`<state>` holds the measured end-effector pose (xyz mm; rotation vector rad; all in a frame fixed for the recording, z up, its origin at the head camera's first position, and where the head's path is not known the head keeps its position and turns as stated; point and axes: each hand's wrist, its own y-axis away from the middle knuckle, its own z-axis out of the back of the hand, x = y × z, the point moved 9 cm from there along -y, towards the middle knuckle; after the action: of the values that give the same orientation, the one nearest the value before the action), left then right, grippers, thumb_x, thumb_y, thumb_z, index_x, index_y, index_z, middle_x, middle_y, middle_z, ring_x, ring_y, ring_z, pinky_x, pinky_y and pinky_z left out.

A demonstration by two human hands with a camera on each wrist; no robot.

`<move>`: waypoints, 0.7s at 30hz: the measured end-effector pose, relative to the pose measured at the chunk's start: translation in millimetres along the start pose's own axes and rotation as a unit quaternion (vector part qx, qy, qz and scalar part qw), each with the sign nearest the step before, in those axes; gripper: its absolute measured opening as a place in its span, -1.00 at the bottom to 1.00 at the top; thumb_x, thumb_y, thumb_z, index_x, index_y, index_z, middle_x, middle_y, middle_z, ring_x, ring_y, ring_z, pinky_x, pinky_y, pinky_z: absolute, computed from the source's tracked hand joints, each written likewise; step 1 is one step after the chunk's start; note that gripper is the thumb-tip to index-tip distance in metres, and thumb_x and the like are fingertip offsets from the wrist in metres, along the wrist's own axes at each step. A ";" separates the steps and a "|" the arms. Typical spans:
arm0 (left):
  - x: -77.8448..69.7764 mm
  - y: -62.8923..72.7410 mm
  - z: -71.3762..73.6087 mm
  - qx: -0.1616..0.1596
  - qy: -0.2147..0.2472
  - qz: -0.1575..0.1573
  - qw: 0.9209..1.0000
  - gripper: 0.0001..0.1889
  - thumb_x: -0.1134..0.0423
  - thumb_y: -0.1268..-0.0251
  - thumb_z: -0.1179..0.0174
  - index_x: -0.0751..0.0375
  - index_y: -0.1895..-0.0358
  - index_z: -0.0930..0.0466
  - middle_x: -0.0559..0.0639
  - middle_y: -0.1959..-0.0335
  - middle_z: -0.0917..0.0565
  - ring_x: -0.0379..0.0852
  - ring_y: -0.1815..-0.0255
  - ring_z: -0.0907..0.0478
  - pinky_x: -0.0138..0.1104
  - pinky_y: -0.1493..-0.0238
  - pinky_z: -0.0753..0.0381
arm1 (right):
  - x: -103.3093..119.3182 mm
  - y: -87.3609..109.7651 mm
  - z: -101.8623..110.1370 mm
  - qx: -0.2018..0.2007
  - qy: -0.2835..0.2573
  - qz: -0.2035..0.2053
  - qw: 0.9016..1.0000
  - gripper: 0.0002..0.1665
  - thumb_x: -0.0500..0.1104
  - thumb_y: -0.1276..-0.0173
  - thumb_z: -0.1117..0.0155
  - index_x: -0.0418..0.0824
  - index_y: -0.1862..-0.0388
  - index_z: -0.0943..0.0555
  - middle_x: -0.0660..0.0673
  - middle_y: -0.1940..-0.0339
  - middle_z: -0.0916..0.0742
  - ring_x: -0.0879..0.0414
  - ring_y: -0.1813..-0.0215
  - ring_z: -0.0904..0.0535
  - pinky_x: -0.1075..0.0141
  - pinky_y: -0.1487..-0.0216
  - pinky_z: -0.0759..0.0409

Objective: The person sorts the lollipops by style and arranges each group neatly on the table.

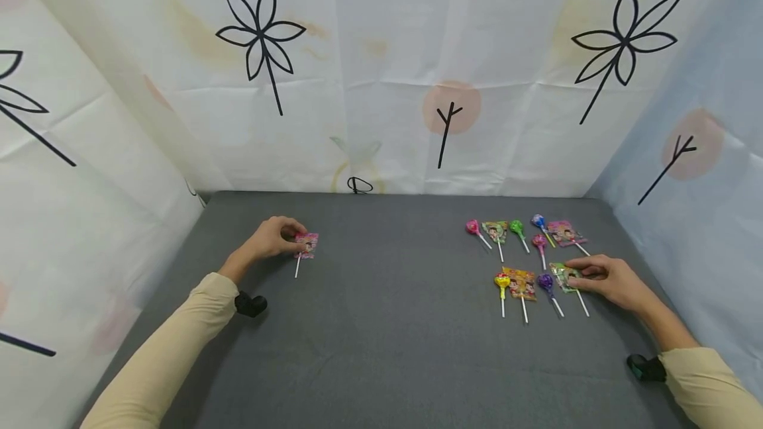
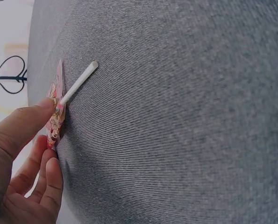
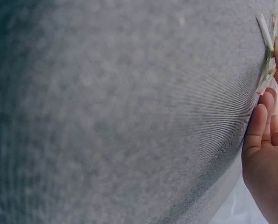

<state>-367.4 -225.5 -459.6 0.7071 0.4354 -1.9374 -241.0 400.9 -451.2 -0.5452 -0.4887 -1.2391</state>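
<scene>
On the left of the head view, my left hand pinches a flat pink-wrapped lollipop by its wrapper. The left wrist view shows the thumb on one face of that wrapper, with the white stick pointing away. At the far right, my right hand pinches the edge of a flat green-wrapped lollipop. Its thumb lies over the wrapper in the right wrist view, where the lollipop is partly cut off. Close by lie a purple ball lollipop and an orange-wrapped flat lollipop.
A yellow lollipop lies left of the orange one. Behind them are pink, green and blue ball lollipops, among several others. Grey cloth covers the table; patterned curtains enclose its back and sides.
</scene>
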 end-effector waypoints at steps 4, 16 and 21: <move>2.6 0.0 -0.6 -0.004 -0.005 0.006 1.000 -0.65 0.25 -0.23 -0.49 0.35 -0.01 -0.71 0.19 0.06 -0.71 0.16 0.00 -0.65 0.07 0.00 -0.55 | -1.9 0.0 -0.4 0.008 -0.010 -0.006 1.000 -0.59 -0.30 -0.31 -0.48 -0.47 -0.09 -0.66 -0.38 -0.01 -0.70 0.34 0.12 -0.55 0.52 0.18 -0.49; -0.4 2.7 -0.2 -0.011 -0.009 -0.008 1.000 -0.65 0.24 -0.22 -0.50 0.37 0.01 -0.73 0.21 0.04 -0.62 0.30 -0.07 -0.62 0.11 0.00 -0.56 | -6.4 1.6 3.3 0.024 -0.055 -0.016 0.998 -0.52 -0.30 -0.35 -0.45 -0.51 -0.18 -0.59 -0.39 -0.05 -0.69 0.29 0.12 -0.61 0.45 0.21 -0.55; 1.0 3.0 0.4 -0.011 -0.011 -0.004 1.000 -0.65 0.23 -0.22 -0.50 0.36 0.01 -0.73 0.20 0.05 -0.63 0.27 -0.03 -0.63 0.05 0.07 -0.59 | -5.2 1.0 5.6 0.014 -0.040 -0.009 0.999 -0.53 -0.31 -0.34 -0.45 -0.51 -0.16 -0.60 -0.39 -0.03 -0.65 0.28 0.18 -0.61 0.42 0.27 -0.54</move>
<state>-365.2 -227.7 -459.9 0.6702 0.4466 -1.9434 -241.7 408.5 -450.2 -0.5699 -0.5791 -1.2287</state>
